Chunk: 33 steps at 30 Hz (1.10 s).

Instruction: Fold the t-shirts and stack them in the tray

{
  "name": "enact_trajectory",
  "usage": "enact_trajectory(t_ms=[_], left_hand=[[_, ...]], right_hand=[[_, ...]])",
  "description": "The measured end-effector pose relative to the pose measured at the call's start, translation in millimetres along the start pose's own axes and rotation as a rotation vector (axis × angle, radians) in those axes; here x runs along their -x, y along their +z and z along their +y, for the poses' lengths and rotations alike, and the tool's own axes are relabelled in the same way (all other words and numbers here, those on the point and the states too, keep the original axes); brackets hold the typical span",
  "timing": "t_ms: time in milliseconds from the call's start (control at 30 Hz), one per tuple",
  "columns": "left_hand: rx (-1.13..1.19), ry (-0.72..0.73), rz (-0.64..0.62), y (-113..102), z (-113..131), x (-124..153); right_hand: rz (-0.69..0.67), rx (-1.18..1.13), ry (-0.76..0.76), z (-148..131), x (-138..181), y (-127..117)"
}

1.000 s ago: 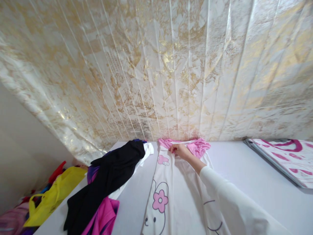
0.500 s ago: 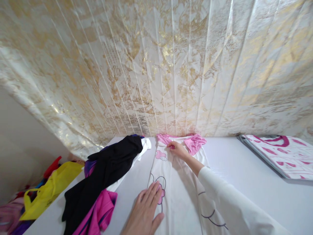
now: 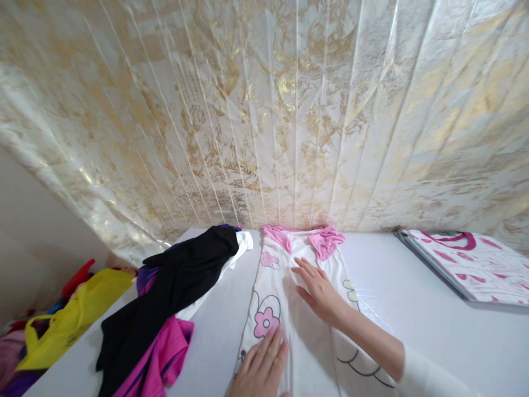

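A white garment with pink sleeves (image 3: 301,309) lies lengthwise on the white table, its pink end against the curtain. Prints of a pink flower, a small pink figure and dark curved lines show on it. My left hand (image 3: 263,365) rests on its lower left part, just below the pink flower, fingers stretched out; the frame's bottom edge cuts off the wrist. Over the upper middle of the garment is my right hand (image 3: 317,289), fingers extended and thumb apart, holding nothing. Whether its palm touches the cloth I cannot tell.
Left on the table (image 3: 215,325) lies a heap of clothes with a black garment (image 3: 177,286) and a magenta one (image 3: 165,353). A yellow bag (image 3: 78,314) sits beyond the left edge. Folded pink-and-white clothing (image 3: 479,264) lies at right. A gold-patterned curtain (image 3: 281,121) stands behind.
My right hand has let go of the cloth near the pink sleeves, opened and moved slightly down and right. My left hand has slid down the garment, uncovering the pink flower.
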<state>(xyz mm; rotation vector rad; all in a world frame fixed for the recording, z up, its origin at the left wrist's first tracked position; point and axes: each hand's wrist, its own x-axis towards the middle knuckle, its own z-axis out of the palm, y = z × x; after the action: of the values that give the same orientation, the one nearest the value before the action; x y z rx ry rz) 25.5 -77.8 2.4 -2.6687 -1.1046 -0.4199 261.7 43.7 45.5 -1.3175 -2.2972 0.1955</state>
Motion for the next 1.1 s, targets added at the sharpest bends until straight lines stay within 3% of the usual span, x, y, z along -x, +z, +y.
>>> enact_trajectory(t_ms=[100,200,367,500,600,733,800,900,1100], left_hand=[[0.041,-0.097,-0.037,-24,-8,-24],[0.064,-0.167,-0.077,-28,-10,-48],[0.082,-0.226,-0.085,-12,2,-65],[0.120,-0.288,-0.095,-16,7,-65],[0.169,-0.272,-0.103,-22,-1,-62],[0.188,-0.242,-0.139,-21,-25,-65],[0.187,-0.229,-0.141,-18,-38,-71],[0.182,-0.219,-0.141,-10,-50,-81],[0.147,-0.243,-0.141,1,-46,-84]], right_hand=[[0.077,0.170,0.054,14,66,5],[0.138,0.294,0.084,26,109,10],[0.051,0.382,0.109,40,112,4],[-0.002,0.345,0.161,37,100,-12],[-0.012,0.229,0.017,0,104,-26],[-0.174,-0.051,-0.430,-75,118,-32],[-0.154,-0.102,-0.624,-101,123,-23],[-0.067,-0.087,-0.684,-113,126,-7],[-0.031,-0.096,-0.724,-105,129,7]])
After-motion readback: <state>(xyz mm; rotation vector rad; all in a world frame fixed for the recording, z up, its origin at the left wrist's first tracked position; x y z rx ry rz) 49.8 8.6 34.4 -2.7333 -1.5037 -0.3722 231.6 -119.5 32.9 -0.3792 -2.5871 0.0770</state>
